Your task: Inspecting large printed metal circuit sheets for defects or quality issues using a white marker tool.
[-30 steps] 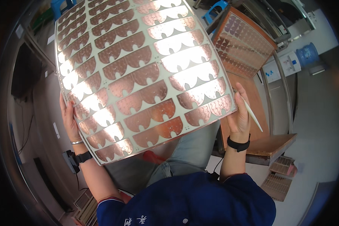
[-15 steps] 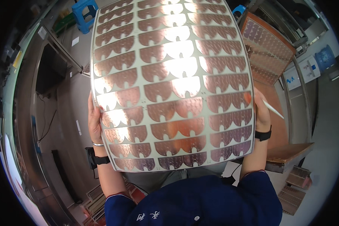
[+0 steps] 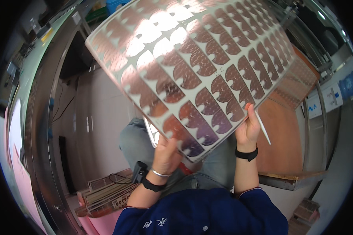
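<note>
A large, shiny circuit board panel with rows of copper-coloured half-round patterns is held up, tilted, in front of me. My left hand grips it near its lowest corner, thumb on the front face; its other fingers are mostly hidden. My right hand holds the lower right edge, fingertips curling over it. A thin white pen-like stick sticks out beside the right hand, apparently held by it too. Behind the panel, by my left hand, a pale patterned edge peeks out; I cannot tell what it belongs to.
At right, a brown board surface lies on a metal-framed stand, with another patterned copper panel leaning at its far end. Several panels stand in a rack at lower left. A metal-edged bench runs along the left.
The panel has turned from nearly upright to slanted, its lower end swinging toward the middle. My left hand has moved right and down to the lower corner; my right hand has shifted left and down.
</note>
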`<state>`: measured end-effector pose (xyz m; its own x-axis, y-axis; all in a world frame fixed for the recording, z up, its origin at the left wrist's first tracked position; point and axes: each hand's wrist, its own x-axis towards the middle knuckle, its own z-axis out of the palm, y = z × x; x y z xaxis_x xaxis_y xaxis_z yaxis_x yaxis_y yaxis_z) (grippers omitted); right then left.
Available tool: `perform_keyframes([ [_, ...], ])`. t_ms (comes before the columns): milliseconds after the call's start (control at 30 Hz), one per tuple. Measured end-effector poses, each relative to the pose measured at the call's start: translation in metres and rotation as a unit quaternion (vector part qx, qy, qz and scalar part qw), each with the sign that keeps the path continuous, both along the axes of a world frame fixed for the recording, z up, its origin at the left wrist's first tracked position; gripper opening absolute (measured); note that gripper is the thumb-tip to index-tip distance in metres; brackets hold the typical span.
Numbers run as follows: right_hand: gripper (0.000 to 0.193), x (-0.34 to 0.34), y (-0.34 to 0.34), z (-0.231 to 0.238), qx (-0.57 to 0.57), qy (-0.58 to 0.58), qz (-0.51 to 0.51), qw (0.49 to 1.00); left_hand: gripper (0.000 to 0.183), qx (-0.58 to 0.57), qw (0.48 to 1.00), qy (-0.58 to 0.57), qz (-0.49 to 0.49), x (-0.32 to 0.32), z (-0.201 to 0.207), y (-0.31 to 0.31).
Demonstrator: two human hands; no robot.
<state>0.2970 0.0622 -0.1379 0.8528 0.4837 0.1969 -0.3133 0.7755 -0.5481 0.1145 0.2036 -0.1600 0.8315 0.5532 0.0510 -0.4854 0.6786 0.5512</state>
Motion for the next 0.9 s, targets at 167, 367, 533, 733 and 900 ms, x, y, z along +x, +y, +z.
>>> perform_keyframes([
  [167,0.044,0.009,-0.024,0.036,0.07,-0.024,-0.016,0.997,0.051,-0.015,0.999,0.004,0.028,-0.017,0.017,0.023],
  [367,0.045,0.014,-0.017,0.026,-0.131,-0.036,-0.046,0.99,0.053,-0.007,0.997,0.039,-0.068,-0.035,0.017,0.03],
  [533,0.045,0.002,0.005,0.002,-0.155,-0.027,-0.02,0.987,0.05,-0.011,0.989,0.095,-0.11,-0.044,0.007,0.028],
  [733,0.045,0.004,0.009,-0.003,-0.161,-0.022,-0.023,0.986,0.052,0.022,0.982,0.127,-0.14,-0.052,0.006,0.021],
  [900,0.044,0.004,0.01,-0.003,-0.167,-0.023,-0.024,0.985,0.042,0.032,0.956,0.121,-0.266,-0.062,0.006,0.015],
])
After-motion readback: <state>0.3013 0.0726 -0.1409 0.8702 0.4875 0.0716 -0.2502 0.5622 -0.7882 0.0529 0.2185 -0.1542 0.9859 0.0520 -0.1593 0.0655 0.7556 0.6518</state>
